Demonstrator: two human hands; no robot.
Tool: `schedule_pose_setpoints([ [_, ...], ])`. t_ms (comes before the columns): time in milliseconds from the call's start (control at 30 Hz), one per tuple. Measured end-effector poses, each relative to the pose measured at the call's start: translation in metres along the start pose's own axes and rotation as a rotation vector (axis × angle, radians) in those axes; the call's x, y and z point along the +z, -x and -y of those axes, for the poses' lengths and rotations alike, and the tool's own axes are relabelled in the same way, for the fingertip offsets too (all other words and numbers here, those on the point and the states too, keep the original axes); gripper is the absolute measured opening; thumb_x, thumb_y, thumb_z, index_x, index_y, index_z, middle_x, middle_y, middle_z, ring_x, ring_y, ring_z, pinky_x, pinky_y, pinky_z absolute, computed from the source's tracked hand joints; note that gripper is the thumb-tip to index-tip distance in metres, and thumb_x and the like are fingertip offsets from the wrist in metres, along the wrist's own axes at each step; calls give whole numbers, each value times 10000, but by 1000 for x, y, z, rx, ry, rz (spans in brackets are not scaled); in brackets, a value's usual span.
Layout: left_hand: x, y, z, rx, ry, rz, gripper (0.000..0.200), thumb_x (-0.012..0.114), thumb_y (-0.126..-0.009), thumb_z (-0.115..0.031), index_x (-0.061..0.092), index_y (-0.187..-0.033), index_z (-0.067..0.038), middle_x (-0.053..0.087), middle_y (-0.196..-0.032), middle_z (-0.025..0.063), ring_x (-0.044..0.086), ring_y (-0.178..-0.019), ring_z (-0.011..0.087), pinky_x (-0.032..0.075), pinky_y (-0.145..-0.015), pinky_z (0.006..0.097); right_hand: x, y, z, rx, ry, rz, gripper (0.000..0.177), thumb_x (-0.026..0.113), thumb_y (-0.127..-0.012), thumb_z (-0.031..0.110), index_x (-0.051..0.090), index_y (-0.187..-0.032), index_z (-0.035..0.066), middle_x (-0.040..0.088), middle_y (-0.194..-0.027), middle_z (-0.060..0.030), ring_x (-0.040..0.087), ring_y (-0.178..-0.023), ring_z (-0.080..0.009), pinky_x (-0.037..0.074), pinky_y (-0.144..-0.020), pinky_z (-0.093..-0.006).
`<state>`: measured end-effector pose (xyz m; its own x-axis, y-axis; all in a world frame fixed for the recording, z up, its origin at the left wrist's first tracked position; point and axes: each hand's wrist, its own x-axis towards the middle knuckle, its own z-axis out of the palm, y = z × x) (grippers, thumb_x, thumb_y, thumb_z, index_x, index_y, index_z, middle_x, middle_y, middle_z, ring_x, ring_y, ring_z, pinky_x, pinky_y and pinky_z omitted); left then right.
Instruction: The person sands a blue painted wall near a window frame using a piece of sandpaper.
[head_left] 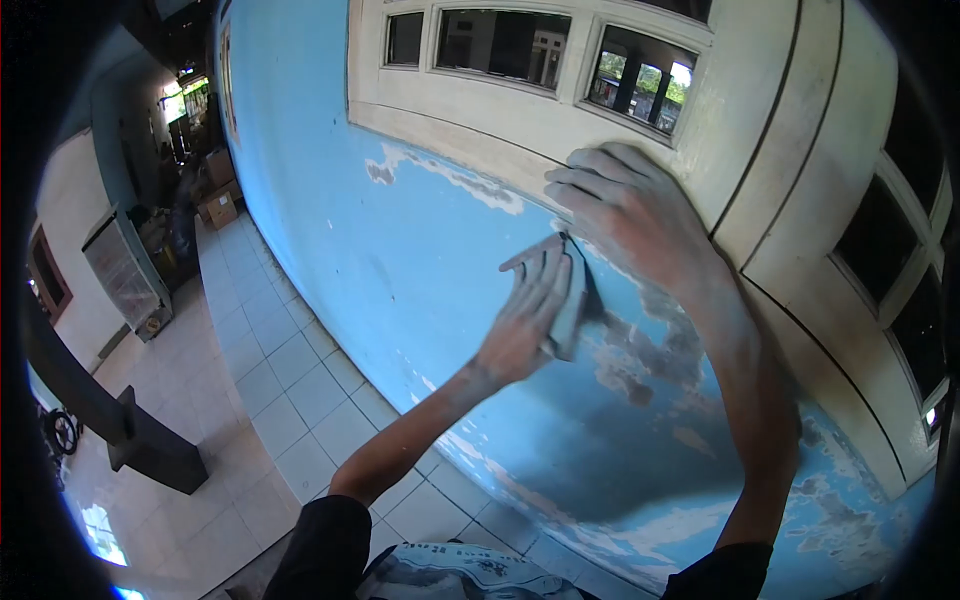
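My left hand is closed round a folded, light grey-blue sheet, pressed near the blue wall just below the window frame. Its fingers point upward and look dusty. Higher and to the right, my right hand lies with fingers spread against the lower edge of the cream window frame; nothing shows in it. Peeled paint patches mark the wall below and beside the hands, and another patch runs under the frame at left.
Cream shutters with dark panes stand at right. Pale floor tiles run along the wall's foot. At left are a dark post base, a glass-fronted cabinet and cardboard boxes.
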<state>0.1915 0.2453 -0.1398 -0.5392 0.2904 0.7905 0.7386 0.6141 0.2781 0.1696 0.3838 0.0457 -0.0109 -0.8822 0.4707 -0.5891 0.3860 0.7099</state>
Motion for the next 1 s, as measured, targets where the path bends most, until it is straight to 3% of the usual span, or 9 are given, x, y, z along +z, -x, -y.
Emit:
schedule_pose_setpoints([
  [67,-6,0,31,-58,65,-181,669,516,-912,-100,195,-1481,43,128,-1545,288,104,-1445,430,124,-1172,495,-8,10,-5,-17,31,-38,173,659,-806,180,658,-956,96,674,-1045,8,581,-1063,-165,443,-969,-303],
  [233,-16,-7,74,-319,-51,-451,552,338,-1041,-254,195,-1474,55,182,-1537,282,72,-1461,368,104,-1173,379,-4,20,0,-24,48,-49,123,645,-834,174,658,-930,98,665,-978,4,583,-1027,-157,449,-947,-293],
  [367,15,2,-14,-121,115,-224,615,415,-913,-2,175,-1473,79,109,-1547,300,37,-1435,470,113,-1163,475,-1,16,2,11,62,-98,125,656,-795,134,661,-915,102,656,-914,9,586,-986,-132,458,-932,-275],
  [667,13,-15,8,-132,83,-343,641,474,-892,-18,211,-1472,62,121,-1534,318,99,-1434,461,131,-1161,497,-2,24,3,17,63,-55,138,678,-783,107,655,-919,107,662,-922,7,593,-965,-126,467,-932,-278],
  [800,27,-8,-12,-58,-139,-334,497,386,-970,-48,277,-1432,97,221,-1504,324,200,-1434,386,210,-1154,417,-5,26,2,8,37,-52,121,675,-783,105,654,-902,104,664,-909,-2,597,-954,-131,474,-910,-279],
  [867,4,-14,31,-344,255,-357,516,392,-1000,-152,270,-1435,97,174,-1515,333,165,-1442,394,180,-1161,413,-4,25,0,18,15,-98,108,669,-785,105,654,-893,103,665,-898,-5,601,-945,-137,477,-898,-283],
  [900,-16,-25,40,-480,578,-391,608,458,-921,-56,218,-1471,46,155,-1533,307,119,-1443,426,116,-1169,437,-3,26,2,27,-13,-136,96,663,-787,106,654,-883,101,667,-887,-8,604,-937,-143,480,-885,-286],
  [933,-11,-22,38,-484,576,-388,608,458,-921,-56,218,-1471,46,155,-1533,307,119,-1443,426,116,-1169,437,-3,26,4,30,-17,-135,96,663,-787,106,654,-883,101,667,-887,-8,604,-937,-143,480,-885,-286],
  [1000,12,-17,28,-145,-1,-433,636,449,-898,-38,206,-1481,33,118,-1544,304,95,-1441,443,112,-1168,457,-3,23,1,37,-22,-161,72,649,-793,105,654,-865,99,665,-851,-12,607,-918,-150,482,-870,-293],
])
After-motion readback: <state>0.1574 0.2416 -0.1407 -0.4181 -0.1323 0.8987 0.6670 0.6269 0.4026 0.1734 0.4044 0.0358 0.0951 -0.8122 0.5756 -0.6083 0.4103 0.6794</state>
